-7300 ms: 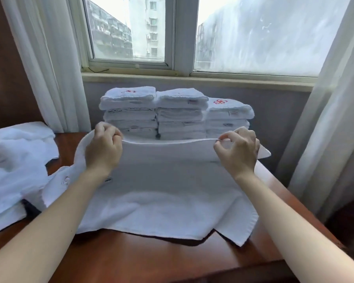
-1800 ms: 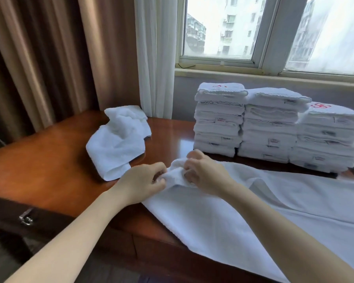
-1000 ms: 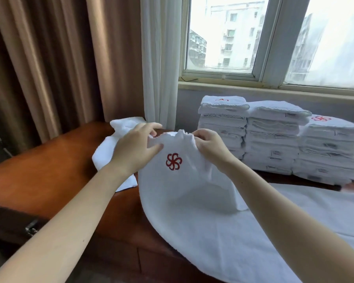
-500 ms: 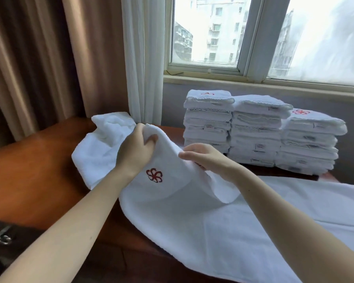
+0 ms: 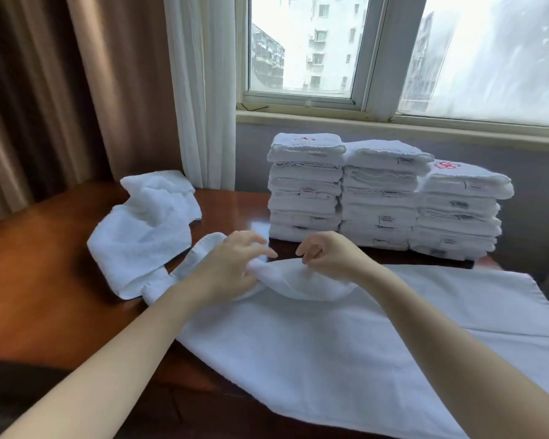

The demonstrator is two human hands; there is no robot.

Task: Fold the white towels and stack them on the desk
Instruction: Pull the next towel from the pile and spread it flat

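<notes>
1. Task object. From my remote station I read the large white terry towel [image 5: 330, 359] as lying flat on the reddish-brown wooden worktop [image 5: 45, 280]. Its long axis ran left to right. Its left end was gathered into a raised ridge, and its right end lay flat, well apart from both hands.

2. Hands. The left hand [image 5: 229, 274] lay over the gathered left end with its fingers half extended toward the right. The thumb was hidden, so I could not tell whether it gripped the cloth or only rested on it. The right hand [image 5: 327, 258], just beside the left, had its fingers curled and pinched the top edge of the ridge.

3. Governing relation. Both hands sat at the same end, so the whole body of the towel extended rightward and toward me. I judged that the next fold should carry this end along the long axis onto the flat right end. I also judged that the corners needed separating first.

4. Surroundings. A crumpled white towel [image 5: 146, 229] touched the gathered end on the left. Three stacks of folded white towels [image 5: 377, 204] stood behind the hands, below the window sill [image 5: 393, 122].
</notes>
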